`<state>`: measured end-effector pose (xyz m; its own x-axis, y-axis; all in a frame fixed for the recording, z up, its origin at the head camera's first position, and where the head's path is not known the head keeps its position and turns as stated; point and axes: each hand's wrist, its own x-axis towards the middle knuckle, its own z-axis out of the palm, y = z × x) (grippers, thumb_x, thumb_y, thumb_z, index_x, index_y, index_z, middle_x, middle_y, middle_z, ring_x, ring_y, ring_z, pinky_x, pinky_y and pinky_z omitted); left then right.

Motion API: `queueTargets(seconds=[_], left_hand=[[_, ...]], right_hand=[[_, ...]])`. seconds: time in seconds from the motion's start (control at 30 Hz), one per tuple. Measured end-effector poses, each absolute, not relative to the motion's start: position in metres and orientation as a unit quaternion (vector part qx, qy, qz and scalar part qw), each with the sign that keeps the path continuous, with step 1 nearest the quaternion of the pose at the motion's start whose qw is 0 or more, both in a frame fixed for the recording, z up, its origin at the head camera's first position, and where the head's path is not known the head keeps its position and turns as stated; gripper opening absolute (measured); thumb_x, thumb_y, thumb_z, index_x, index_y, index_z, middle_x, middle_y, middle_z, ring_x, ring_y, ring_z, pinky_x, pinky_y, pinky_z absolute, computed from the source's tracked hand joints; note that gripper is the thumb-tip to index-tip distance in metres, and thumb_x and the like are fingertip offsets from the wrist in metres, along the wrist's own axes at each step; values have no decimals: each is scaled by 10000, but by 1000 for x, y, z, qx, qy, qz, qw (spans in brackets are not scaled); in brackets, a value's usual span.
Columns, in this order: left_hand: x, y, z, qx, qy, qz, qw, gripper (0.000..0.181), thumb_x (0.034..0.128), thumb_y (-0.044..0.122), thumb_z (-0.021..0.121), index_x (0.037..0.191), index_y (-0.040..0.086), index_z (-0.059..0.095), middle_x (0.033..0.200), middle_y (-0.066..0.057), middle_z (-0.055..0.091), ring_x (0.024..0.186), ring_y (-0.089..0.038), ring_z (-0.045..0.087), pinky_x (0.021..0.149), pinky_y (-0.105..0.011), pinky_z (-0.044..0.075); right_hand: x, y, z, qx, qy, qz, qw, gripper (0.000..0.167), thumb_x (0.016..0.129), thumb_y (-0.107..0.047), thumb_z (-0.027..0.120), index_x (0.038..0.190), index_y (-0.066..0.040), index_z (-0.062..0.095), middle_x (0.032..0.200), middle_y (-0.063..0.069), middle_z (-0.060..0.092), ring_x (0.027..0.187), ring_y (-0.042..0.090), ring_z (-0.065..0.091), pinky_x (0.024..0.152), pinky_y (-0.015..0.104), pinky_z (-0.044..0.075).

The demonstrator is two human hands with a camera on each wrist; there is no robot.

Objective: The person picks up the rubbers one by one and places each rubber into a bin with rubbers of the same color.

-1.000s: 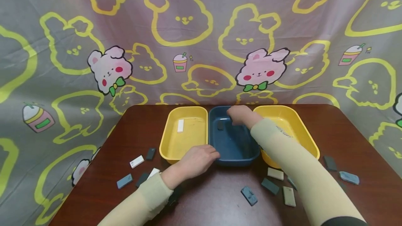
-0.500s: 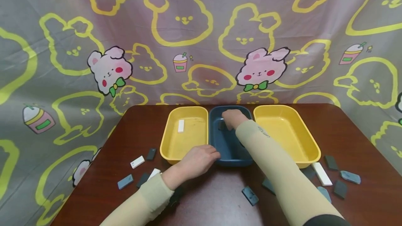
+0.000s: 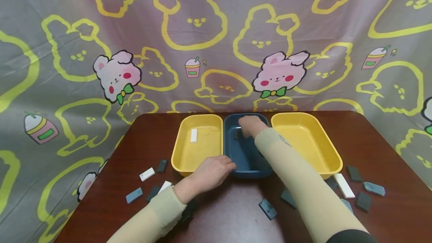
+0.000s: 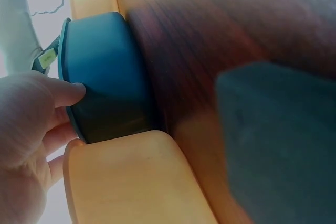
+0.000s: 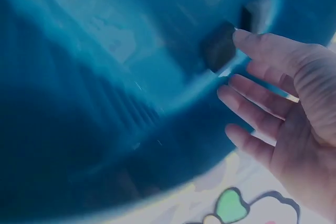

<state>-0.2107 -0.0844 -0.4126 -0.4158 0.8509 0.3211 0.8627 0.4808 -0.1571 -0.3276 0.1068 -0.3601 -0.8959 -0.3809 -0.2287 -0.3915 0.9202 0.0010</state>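
A blue plastic bin [image 3: 248, 174] stands between two yellow bins. My left hand [image 3: 214, 171] grips its front rim near the left corner; in the left wrist view the thumb [image 4: 73, 93] lies outside the wall and the fingers go over the rim. Inside the bin's far part is my right hand [image 3: 251, 126], its fingers apart and loosely bent in the right wrist view. Just beyond the thumb tip lies a dark rectangular block [image 5: 219, 48], with another dark block [image 5: 256, 13] close by. I see nothing held in that hand; whether the thumb touches a block I cannot tell.
The left yellow bin [image 3: 179, 149] contains one white block [image 3: 194, 135]. Another yellow bin [image 3: 332, 153] stands at right. White, blue-grey and dark blocks lie on the brown table [image 3: 233, 213] at both sides, some partly under the arms. A patterned cloth [image 3: 216, 48] hangs behind.
My right hand has shifted left and lower inside the blue bin, then stayed there. The right forearm swung left, uncovering blocks at right. My left hand keeps its grip on the rim.
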Motion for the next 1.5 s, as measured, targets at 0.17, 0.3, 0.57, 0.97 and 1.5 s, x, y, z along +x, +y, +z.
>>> queueTargets(seconds=[0.17, 0.3, 0.57, 0.97, 1.5], left_hand=[[-211, -84, -412, -511, -840, -17, 184, 115, 932, 88, 590, 939, 155, 682, 836, 29, 621, 797, -131, 597, 703, -259, 500], [-211, -84, -412, -507, -841, -12, 187, 121, 938, 95, 581, 939, 159, 684, 837, 35, 616, 803, -123, 593, 705, -253, 496], [-210, -85, -415, -507, -838, -13, 200, 125, 933, 94, 573, 903, 167, 669, 809, 40, 597, 786, -130, 593, 676, -270, 494], [-211, -85, -416, -505, -839, -23, 201, 112, 920, 90, 584, 896, 161, 667, 822, 40, 607, 796, -131, 594, 695, -268, 495], [-209, -85, -415, -511, -831, -32, 215, 104, 895, 70, 607, 894, 155, 667, 816, 32, 609, 796, -148, 603, 691, -288, 500]], right_hand=[[-341, 116, -353, -241, 968, 50, 58, 61, 897, -111, 674, 915, -63, 641, 703, 42, 550, 690, 232, 539, 674, 348, 479], [-336, 127, -343, -286, 957, 43, 14, 138, 875, -149, 724, 961, -58, 668, 806, 53, 635, 762, 243, 595, 735, 376, 513], [-306, 153, -331, -332, 942, -37, -33, 272, 868, -203, 743, 1098, -67, 693, 1020, 76, 683, 926, 245, 639, 820, 409, 525], [-222, 188, -332, -416, 889, -122, -150, 270, 812, -176, 792, 1049, -101, 686, 948, -1, 663, 779, 127, 625, 703, 274, 534], [-135, 187, -379, -538, 833, -105, -75, 193, 861, -268, 740, 1016, -187, 657, 889, -121, 588, 774, 5, 529, 688, 183, 470]])
